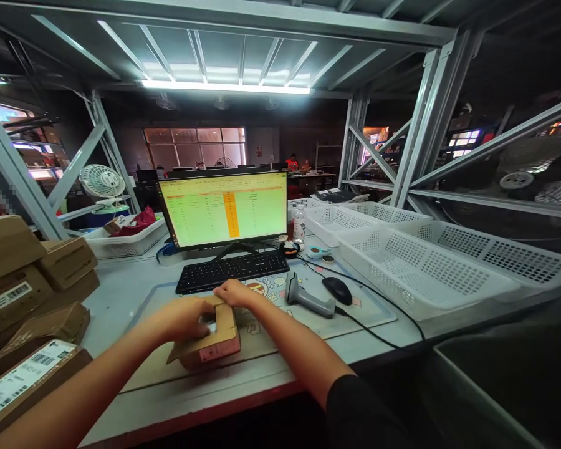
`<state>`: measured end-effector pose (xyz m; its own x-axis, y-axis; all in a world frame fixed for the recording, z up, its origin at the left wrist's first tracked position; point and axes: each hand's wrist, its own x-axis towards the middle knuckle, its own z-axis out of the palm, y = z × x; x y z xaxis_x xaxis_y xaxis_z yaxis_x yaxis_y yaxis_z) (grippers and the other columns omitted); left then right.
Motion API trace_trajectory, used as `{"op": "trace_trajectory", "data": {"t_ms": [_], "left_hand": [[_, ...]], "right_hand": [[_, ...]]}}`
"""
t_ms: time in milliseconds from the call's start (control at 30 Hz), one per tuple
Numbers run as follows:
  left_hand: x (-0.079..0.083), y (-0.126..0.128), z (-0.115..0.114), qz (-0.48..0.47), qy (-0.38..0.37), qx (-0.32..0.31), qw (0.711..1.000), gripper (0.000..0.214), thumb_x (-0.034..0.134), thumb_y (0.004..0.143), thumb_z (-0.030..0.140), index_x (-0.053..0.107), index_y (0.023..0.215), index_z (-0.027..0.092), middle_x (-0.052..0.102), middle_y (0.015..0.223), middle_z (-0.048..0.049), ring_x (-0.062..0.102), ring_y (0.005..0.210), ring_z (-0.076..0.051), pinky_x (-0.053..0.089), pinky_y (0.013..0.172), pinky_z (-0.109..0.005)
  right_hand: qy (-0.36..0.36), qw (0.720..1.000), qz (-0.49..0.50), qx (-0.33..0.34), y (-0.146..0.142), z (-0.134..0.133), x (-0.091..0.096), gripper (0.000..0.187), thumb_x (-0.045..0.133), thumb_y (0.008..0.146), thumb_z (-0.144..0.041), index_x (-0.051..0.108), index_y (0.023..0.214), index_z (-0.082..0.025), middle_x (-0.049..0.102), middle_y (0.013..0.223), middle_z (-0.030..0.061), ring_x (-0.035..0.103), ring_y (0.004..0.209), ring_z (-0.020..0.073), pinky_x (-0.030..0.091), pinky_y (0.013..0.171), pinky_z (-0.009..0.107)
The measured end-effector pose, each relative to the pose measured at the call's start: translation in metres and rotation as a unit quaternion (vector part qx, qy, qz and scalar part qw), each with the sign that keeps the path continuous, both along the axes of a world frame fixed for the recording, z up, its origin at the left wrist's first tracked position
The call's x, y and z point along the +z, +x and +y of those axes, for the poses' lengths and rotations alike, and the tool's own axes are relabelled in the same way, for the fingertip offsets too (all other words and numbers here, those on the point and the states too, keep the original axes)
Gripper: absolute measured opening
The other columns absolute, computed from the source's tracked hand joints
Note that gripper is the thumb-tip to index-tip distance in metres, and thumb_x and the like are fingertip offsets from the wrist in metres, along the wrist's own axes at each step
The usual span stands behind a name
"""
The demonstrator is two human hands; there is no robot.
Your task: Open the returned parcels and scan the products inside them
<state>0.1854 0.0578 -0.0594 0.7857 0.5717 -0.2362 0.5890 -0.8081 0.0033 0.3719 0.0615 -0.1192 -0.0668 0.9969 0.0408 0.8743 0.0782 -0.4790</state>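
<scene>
parcel (224,340) sat pinned flat on the mat (359,312), left hand (184,318) clasping its flap, right hand (234,292) gripping its far edge.

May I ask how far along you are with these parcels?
Done: the spreadsheet is up on the monitor. In hand: the left hand and right hand hold one small cardboard box, flap raised, on the mat. The scanner lies beside it, not held. Left: the labelled boxes stacked at the left, seemingly all waiting.
</scene>
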Motion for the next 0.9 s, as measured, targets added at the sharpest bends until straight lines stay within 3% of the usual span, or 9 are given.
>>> {"op": "trace_trajectory", "data": {"t_ms": [100,267,400,500,600,767,833,900], "left_hand": [[-0.002,0.001,-0.004,-0.014,0.026,-0.016,0.999,0.041,0.057,0.085,0.027,0.076,0.122,0.029,0.077,0.111,-0.0108,0.072,0.102,-0.034,0.051,0.083,-0.038],[-0.013,0.000,-0.008,-0.064,0.070,0.034,0.995,0.035,0.042,0.099,0.027,0.071,0.117,0.020,0.077,0.108,-0.0142,0.073,0.101,-0.033,0.049,0.084,-0.038],[-0.024,-0.006,-0.010,-0.121,0.064,0.001,0.991,0.033,0.034,0.102,0.023,0.065,0.115,0.018,0.076,0.108,-0.0123,0.072,0.102,-0.029,0.049,0.086,-0.035],[-0.034,-0.014,-0.003,-0.115,0.058,-0.022,0.991,0.031,0.038,0.101,0.029,0.066,0.109,0.019,0.075,0.108,-0.0112,0.072,0.101,-0.028,0.049,0.087,-0.035],[-0.045,-0.018,0.014,-0.112,0.035,-0.025,0.993,0.029,0.050,0.093,0.032,0.063,0.116,0.021,0.076,0.107,-0.0072,0.071,0.100,-0.026,0.050,0.087,-0.034],[-0.056,-0.011,0.032,-0.136,0.060,-0.026,0.988,0.035,0.041,0.089,0.025,0.063,0.116,0.025,0.077,0.106,-0.0040,0.073,0.098,-0.028,0.054,0.086,-0.041],[-0.055,-0.017,0.032,-0.175,0.045,-0.065,0.981,0.036,0.048,0.087,0.033,0.067,0.116,0.025,0.076,0.116,-0.0076,0.073,0.102,-0.031,0.055,0.089,-0.044],[-0.054,-0.034,0.026,-0.260,0.030,-0.055,0.964,0.041,0.056,0.085,0.049,0.069,0.115,0.025,0.076,0.113,-0.0084,0.073,0.099,-0.032,0.058,0.086,-0.043]], "right_hand": [[0.000,1.000,-0.001,-0.007,-0.001,-0.001,0.001,0.045,0.050,0.106,-0.035,0.073,0.074,-0.013,0.069,0.075,0.0047,0.051,0.068,0.0134,0.029,0.062,0.025],[0.006,1.000,-0.011,-0.007,-0.001,-0.001,0.001,0.045,0.049,0.107,-0.035,0.075,0.079,-0.013,0.075,0.088,0.0093,0.057,0.072,0.0154,0.031,0.062,0.026],[0.005,1.000,-0.014,-0.011,-0.002,-0.001,0.001,0.044,0.047,0.108,-0.034,0.075,0.081,-0.013,0.076,0.095,0.0106,0.060,0.078,0.0169,0.031,0.062,0.025],[-0.002,1.000,0.004,-0.018,-0.004,-0.003,0.002,0.044,0.049,0.107,-0.035,0.075,0.080,-0.013,0.076,0.089,0.0087,0.061,0.078,0.0171,0.033,0.062,0.024],[-0.013,0.999,0.034,-0.022,-0.005,-0.004,0.005,0.043,0.054,0.105,-0.041,0.075,0.077,-0.015,0.072,0.075,0.0047,0.058,0.071,0.0162,0.035,0.061,0.023],[-0.007,0.997,0.074,-0.022,-0.006,-0.010,0.009,0.043,0.059,0.102,-0.049,0.072,0.074,-0.018,0.057,0.058,-0.0026,0.051,0.063,0.0148,0.036,0.059,0.023],[0.019,0.995,0.093,-0.012,-0.001,-0.020,0.009,0.042,0.062,0.101,-0.043,0.066,0.069,-0.017,0.053,0.058,-0.0044,0.049,0.064,0.0133,0.035,0.060,0.022],[0.053,0.993,0.109,0.000,0.006,-0.043,0.008,0.042,0.064,0.101,-0.035,0.058,0.063,-0.016,0.049,0.059,-0.0052,0.048,0.066,0.0118,0.033,0.061,0.022]]}}
